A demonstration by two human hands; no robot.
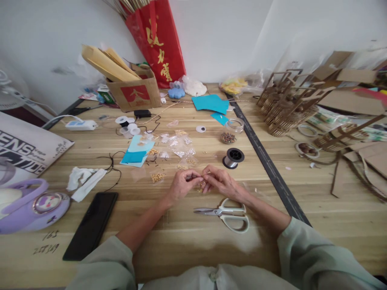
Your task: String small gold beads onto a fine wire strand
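Observation:
My left hand (183, 185) and my right hand (220, 182) meet above the table, thumbs and fingertips pinched together. Between them hangs a small gold-coloured jewellery piece (202, 185) with a ring shape; its finer parts are too small to make out. Just below my right hand lie white-handled scissors (222, 211), blades pointing left. A black spool of fine clear line (233, 157) stands beyond my right hand. Past my left hand lie a little bag of gold beads (157, 177) and several small bags of silver and gold findings (178, 146).
A black phone (90, 225) and a purple device (36, 205) lie at left. Blue sheets (211, 104), a jar of brown beads (228, 137) and a cardboard box (136, 93) stand farther back. Bamboo baskets (282, 108) crowd the right side, past a black strip (266, 161).

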